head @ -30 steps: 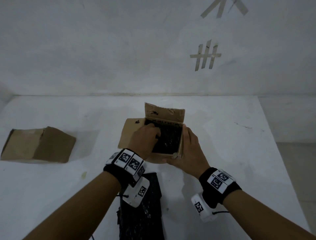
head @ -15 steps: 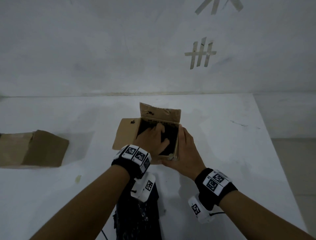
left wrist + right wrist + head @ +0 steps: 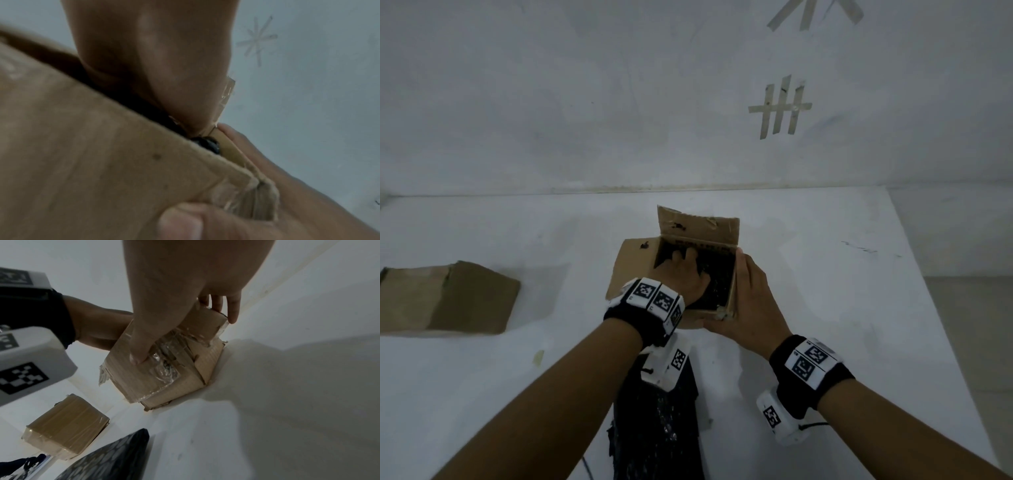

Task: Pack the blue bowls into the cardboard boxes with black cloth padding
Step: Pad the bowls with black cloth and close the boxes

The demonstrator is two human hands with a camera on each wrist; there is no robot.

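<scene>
An open cardboard box (image 3: 698,229) stands mid-table, lined with black cloth (image 3: 722,274). My left hand (image 3: 685,274) reaches down into it, fingers stretched out flat on the cloth. In the left wrist view only its palm (image 3: 160,65) shows above the box wall (image 3: 82,146), with a bit of black cloth (image 3: 207,144) at the corner. My right hand (image 3: 750,301) grips the box's right side. Its thumb (image 3: 139,356) presses the taped wall of the box (image 3: 164,373) and its fingers (image 3: 222,305) wrap the far edge. No blue bowl is in view.
A closed, taped cardboard box (image 3: 448,298) (image 3: 65,425) lies at the left. A second black cloth (image 3: 657,428) (image 3: 111,459) lies on the white table near me. The table's right edge (image 3: 935,308) drops to the floor. A wall rises behind the table.
My left hand has slid further forward and deeper into the box over the black cloth. The right hand has kept its hold on the box side.
</scene>
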